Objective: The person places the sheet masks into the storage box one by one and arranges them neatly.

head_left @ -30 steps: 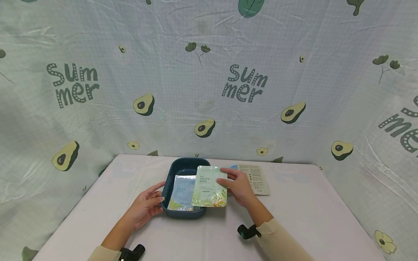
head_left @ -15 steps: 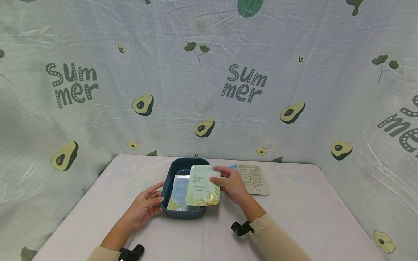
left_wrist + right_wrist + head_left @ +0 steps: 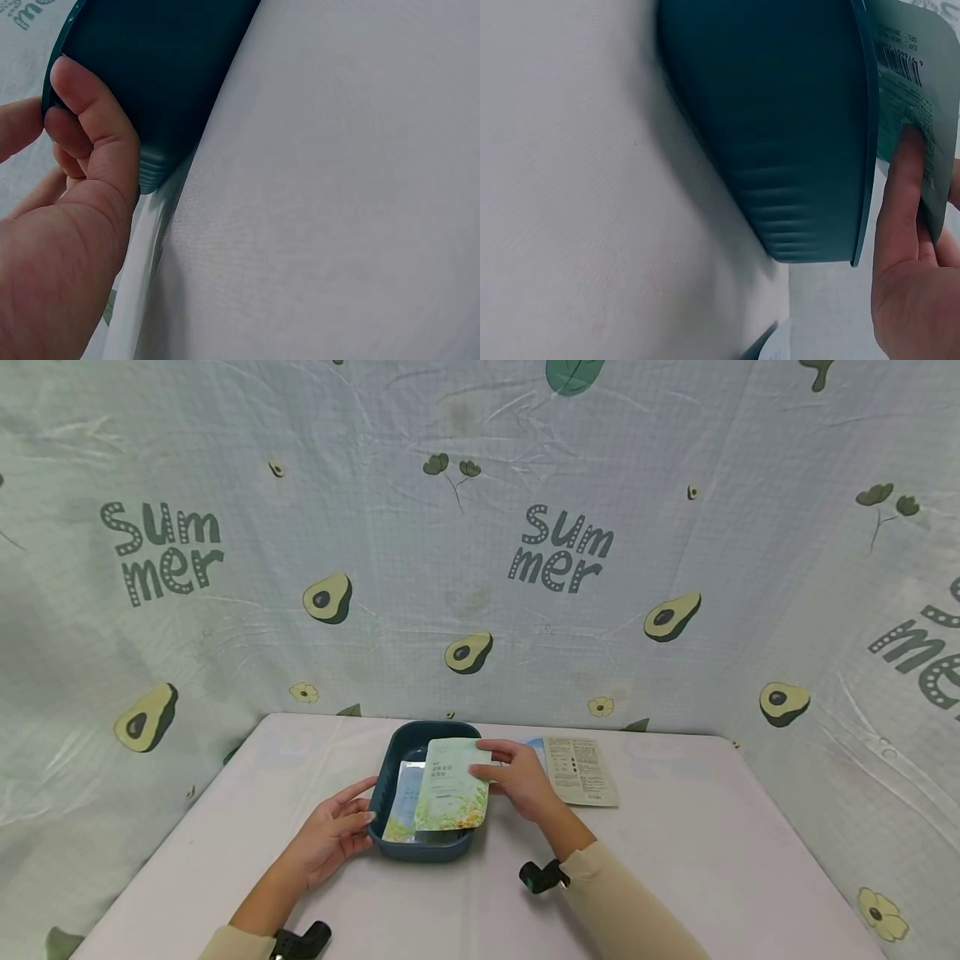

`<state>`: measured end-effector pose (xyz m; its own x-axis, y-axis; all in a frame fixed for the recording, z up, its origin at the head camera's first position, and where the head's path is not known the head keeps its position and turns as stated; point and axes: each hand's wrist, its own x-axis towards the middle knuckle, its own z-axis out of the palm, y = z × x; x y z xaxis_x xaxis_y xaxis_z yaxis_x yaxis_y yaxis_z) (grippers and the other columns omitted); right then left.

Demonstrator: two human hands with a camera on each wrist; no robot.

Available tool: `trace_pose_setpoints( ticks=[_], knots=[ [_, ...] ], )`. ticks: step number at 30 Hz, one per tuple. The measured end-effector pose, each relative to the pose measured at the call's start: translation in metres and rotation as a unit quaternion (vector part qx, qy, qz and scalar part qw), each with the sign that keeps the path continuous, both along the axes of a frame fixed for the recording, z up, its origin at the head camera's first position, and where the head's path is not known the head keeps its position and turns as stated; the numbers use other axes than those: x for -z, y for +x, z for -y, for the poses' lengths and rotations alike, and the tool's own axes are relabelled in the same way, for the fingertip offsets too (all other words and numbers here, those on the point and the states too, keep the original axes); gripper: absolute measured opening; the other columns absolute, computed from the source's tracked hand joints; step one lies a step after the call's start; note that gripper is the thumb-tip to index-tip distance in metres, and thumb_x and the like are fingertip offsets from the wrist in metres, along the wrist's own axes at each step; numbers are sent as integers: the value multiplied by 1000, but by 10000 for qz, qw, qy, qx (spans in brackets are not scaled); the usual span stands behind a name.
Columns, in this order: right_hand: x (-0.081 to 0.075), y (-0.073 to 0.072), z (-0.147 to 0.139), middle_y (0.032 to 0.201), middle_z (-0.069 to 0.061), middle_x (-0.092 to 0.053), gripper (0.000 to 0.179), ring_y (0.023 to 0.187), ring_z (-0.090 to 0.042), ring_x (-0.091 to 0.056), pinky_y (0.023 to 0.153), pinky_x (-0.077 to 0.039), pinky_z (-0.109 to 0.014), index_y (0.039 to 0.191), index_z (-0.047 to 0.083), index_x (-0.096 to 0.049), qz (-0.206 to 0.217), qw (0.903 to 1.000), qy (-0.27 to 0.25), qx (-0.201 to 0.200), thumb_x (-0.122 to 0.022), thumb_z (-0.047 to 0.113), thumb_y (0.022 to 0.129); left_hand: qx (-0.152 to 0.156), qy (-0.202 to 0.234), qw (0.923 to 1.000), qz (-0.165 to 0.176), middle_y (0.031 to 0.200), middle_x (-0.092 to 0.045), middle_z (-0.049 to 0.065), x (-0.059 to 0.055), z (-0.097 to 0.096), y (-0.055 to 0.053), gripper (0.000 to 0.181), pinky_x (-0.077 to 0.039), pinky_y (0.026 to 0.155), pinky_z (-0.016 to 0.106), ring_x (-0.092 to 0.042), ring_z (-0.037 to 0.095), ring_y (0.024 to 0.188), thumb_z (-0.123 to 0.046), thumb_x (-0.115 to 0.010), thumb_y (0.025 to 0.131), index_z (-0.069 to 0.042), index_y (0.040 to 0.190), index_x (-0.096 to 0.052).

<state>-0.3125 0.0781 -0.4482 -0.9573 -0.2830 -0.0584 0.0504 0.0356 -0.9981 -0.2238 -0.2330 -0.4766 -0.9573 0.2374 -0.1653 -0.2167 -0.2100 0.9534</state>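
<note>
A dark blue plastic basket (image 3: 423,853) stands on the table, with a light blue flat packet (image 3: 403,800) lying inside. My right hand (image 3: 521,782) pinches a pale green flat packet (image 3: 447,789) by its right edge and holds it over the basket, partly covering the blue one. In the right wrist view, the printed back of the green packet (image 3: 922,82) shows beyond the basket's rim, fingers behind it. My left hand (image 3: 330,835) holds the basket's left side; its thumb and fingers (image 3: 97,124) are at the rim in the left wrist view.
Another packet (image 3: 581,772), its printed back up, lies on the white table (image 3: 675,860) to the right of the basket. A patterned cloth (image 3: 390,552) hangs behind the table and along its sides.
My right hand has carried the green packet leftward, further over the basket, covering more of the blue packet. My left hand has stayed at the basket.
</note>
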Motion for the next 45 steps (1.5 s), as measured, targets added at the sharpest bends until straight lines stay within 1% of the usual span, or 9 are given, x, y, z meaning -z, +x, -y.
trace_pose_setpoints(
  ticks=[5,12,21,29,33,36,39,43,45],
  knots=[
    [-1,-3,5,126,-16,-66,52,93,-18,-71,81,-63,-36,136,9,-66,-124,9998,116,-57,-82,10,86,10,8,10000,-18,110,-61,2,0,0,0,71,-57,74,23,-66,12,84,-3,-56,102,-7,163,-20],
    [-5,-6,15,115,-12,-64,49,91,-19,-66,80,-63,-34,131,13,-70,-393,9958,829,-15,-85,17,84,12,-20,10000,-60,109,-60,2,-1,0,-1,69,-57,75,23,-66,12,84,-3,-54,103,-7,163,-20],
    [-9,-6,26,102,-9,-69,40,82,-18,-67,75,-63,-33,122,11,-73,-621,9901,1257,-46,-85,16,84,89,45,9999,-123,109,-61,1,1,1,-3,71,-57,74,23,-66,12,84,-3,-55,103,-7,163,-19],
    [-9,-9,30,102,-9,-71,39,82,-17,-70,76,-63,-33,122,9,-73,-661,9863,1482,-291,-84,12,85,137,60,9998,-114,110,-61,1,1,1,-3,72,-57,76,23,-67,12,86,-3,-55,102,-6,163,-17],
    [-11,-9,32,98,-7,-69,39,78,-17,-67,73,-60,-30,122,11,-74,-860,9754,1992,-388,-84,15,85,171,81,9998,-118,111,-61,1,0,1,-2,73,-58,76,23,-67,12,86,-3,-55,102,-6,164,-16],
    [-13,-8,34,97,-4,-65,39,82,-18,-61,70,-54,-29,121,14,-75,-1100,9614,2496,-369,-85,19,84,162,85,9998,-116,110,-61,1,0,1,-2,73,-58,76,24,-67,12,86,-3,-55,102,-5,164,-16],
    [-16,-6,37,98,-3,-63,39,87,-20,-56,69,-49,-28,121,15,-75,-1300,9500,2817,-359,-85,20,84,146,109,9998,-97,110,-61,1,0,1,-2,73,-58,76,24,-67,12,86,-2,-56,102,-6,164,-17],
    [-19,-3,40,97,-3,-62,39,88,-20,-55,69,-50,-28,120,14,-75,-1477,9420,2987,-392,-86,20,83,139,129,9998,-95,109,-61,1,1,0,-2,73,-58,76,23,-66,12,85,-2,-56,102,-6,164,-17],
    [-20,-2,40,98,-4,-63,40,88,-20,-56,70,-51,-28,121,13,-75,-1518,9413,2986,-418,-86,21,83,158,137,9997,-101,109,-61,2,1,0,-2,73,-58,76,24,-66,12,85,-2,-55,102,-5,164,-16]
  ],
)
